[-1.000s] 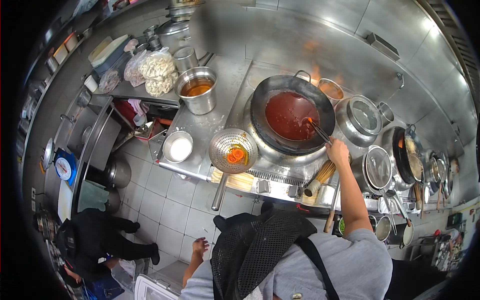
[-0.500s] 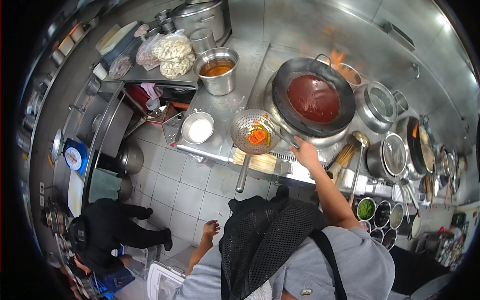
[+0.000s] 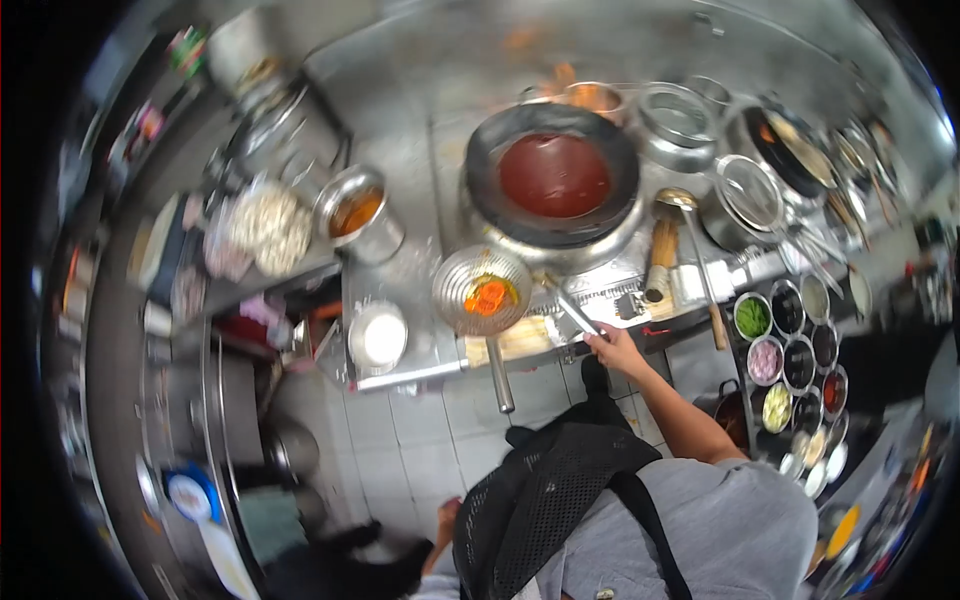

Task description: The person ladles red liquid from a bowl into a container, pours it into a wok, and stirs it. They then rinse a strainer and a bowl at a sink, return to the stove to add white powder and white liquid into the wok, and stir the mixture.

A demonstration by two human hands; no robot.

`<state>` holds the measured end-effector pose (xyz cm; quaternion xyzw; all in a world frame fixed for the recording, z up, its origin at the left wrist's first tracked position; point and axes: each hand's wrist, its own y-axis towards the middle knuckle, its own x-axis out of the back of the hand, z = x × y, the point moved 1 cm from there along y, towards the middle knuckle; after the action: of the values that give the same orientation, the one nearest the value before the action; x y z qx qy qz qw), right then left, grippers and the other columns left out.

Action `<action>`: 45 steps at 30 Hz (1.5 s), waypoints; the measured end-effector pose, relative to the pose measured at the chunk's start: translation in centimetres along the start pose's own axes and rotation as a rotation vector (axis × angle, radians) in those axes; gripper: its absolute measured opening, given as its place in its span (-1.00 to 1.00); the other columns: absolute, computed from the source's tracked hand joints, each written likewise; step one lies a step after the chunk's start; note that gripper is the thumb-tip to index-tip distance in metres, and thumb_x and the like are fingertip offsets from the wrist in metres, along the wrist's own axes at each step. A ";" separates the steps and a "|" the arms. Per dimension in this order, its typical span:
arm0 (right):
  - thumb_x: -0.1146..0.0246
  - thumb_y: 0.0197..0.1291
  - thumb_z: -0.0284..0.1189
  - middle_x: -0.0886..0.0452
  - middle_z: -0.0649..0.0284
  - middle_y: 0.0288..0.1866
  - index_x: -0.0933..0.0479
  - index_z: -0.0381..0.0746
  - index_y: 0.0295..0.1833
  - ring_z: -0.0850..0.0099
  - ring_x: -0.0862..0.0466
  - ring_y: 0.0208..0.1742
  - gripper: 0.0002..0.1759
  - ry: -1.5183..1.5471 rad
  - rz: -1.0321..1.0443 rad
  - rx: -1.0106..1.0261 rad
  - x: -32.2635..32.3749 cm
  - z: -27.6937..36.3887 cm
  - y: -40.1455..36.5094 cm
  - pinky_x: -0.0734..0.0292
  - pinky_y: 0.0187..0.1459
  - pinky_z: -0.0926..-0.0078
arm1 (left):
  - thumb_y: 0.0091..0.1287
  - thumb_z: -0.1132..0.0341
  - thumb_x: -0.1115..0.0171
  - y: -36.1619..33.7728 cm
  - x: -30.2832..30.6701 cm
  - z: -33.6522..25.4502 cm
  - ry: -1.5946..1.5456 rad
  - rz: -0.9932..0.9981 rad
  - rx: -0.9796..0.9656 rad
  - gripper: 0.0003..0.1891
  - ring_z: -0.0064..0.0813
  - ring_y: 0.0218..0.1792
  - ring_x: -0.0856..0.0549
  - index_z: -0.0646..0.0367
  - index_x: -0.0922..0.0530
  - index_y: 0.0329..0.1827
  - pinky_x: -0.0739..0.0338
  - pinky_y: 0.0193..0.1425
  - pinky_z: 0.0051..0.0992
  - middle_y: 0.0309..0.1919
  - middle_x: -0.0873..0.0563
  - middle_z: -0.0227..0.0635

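Observation:
My right hand (image 3: 612,350) is closed on a pair of metal tongs (image 3: 572,308), whose tips point toward the strainer. Resting on the counter edge, the perforated strainer (image 3: 455,290) holds orange and green pieces (image 3: 489,294), and its handle sticks out toward me. Behind it, a black wok (image 3: 480,150) with dark red liquid (image 3: 555,175) sits on the stove. My left hand (image 3: 449,512) hangs low beside my body, touching nothing visible; its fingers are blurred.
A metal pot of amber liquid (image 3: 385,235) and a bowl of white contents (image 3: 378,338) stand left on the counter. A ladle (image 3: 690,215) and brush (image 3: 660,262) lie right, above containers of ingredients (image 3: 765,360). A dark-clothed person (image 3: 345,565) is at lower left.
The view has turned to the right, showing more ingredient containers. My right hand and the tongs have drawn back from the strainer. My left hand is lower in view.

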<state>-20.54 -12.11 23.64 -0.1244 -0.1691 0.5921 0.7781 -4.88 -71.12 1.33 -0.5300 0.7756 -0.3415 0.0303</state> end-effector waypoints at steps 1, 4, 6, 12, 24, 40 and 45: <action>-0.27 0.39 -0.16 -0.53 0.33 -0.43 -0.48 -0.24 0.25 0.60 -0.40 -0.59 -0.52 0.211 0.058 -0.111 -0.1 0.3 -1.2 -0.26 -0.57 0.60 | 0.45 0.10 -0.06 2.1 0.8 -1.0 0.591 0.179 -0.158 -0.69 -0.12 -0.04 -0.73 0.04 -0.63 0.05 -0.59 0.03 -0.17 -0.13 -0.77 -0.14; -0.08 0.50 -0.04 -0.44 0.36 -0.41 -0.43 -0.11 0.17 0.65 -0.21 -0.63 -0.60 0.658 0.277 -0.308 -0.5 0.6 -3.8 -0.04 -0.63 0.68 | 0.45 0.10 -0.05 5.2 1.1 -1.7 0.128 0.145 0.135 -0.69 -0.12 -0.04 -0.73 0.04 -0.62 0.06 -0.59 0.03 -0.16 -0.13 -0.77 -0.14; 0.03 0.48 0.15 -0.35 0.47 -0.49 -0.41 0.01 0.31 0.68 -0.18 -0.64 -0.45 0.816 0.392 -0.335 -0.8 2.0 -4.9 -0.02 -0.62 0.71 | 0.45 0.09 -0.05 7.6 0.9 -2.9 -0.174 0.078 0.352 -0.69 -0.12 -0.04 -0.73 0.03 -0.62 0.06 -0.59 0.03 -0.16 -0.13 -0.76 -0.14; 0.11 0.43 0.26 -0.17 0.55 -0.53 -0.25 0.15 0.53 0.72 -0.09 -0.63 -0.30 0.936 0.375 -0.124 4.3 8.6 -2.6 0.00 -0.63 0.78 | 0.46 0.08 -0.04 12.8 -1.8 -7.3 -0.285 0.054 0.428 -0.68 -0.13 -0.04 -0.73 0.03 -0.61 0.08 -0.59 0.02 -0.15 -0.13 -0.76 -0.15; -0.08 0.46 -0.10 -0.54 0.35 -0.46 -0.59 -0.07 0.06 0.61 -0.45 -0.55 -0.66 0.180 -0.231 0.299 33.2 18.6 15.2 -0.31 -0.54 0.63 | 0.47 0.06 -0.02 18.0 -11.8 -18.6 -0.379 -0.053 0.437 -0.66 -0.13 -0.04 -0.73 0.01 -0.60 0.10 -0.59 0.02 -0.14 -0.12 -0.76 -0.17; -0.12 0.37 -0.12 -0.68 -0.15 0.03 -0.61 -0.28 0.03 -0.13 -0.67 0.09 -0.56 -0.999 -0.778 0.119 50.5 19.2 37.1 -0.55 0.14 0.00 | 0.48 0.04 0.00 6.9 -21.5 -20.5 -0.478 -0.357 0.531 -0.64 -0.15 -0.05 -0.73 0.00 -0.57 0.14 -0.59 0.01 -0.12 -0.11 -0.75 -0.20; -0.15 0.39 -0.15 -0.69 -0.18 -0.02 -0.59 -0.28 0.06 -0.15 -0.66 0.08 -0.59 -0.888 -0.849 0.272 48.4 20.0 31.2 -0.54 0.12 0.02 | 0.48 0.03 0.01 2.6 -21.7 -17.1 0.152 -0.241 0.296 -0.64 -0.15 -0.05 -0.73 -0.01 -0.57 0.15 -0.59 0.01 -0.11 -0.11 -0.75 -0.21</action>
<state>-44.48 42.72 35.15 0.3113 -0.4341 0.2430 0.8097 -4.50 -43.81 6.06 -0.5815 0.6479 -0.4920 0.0083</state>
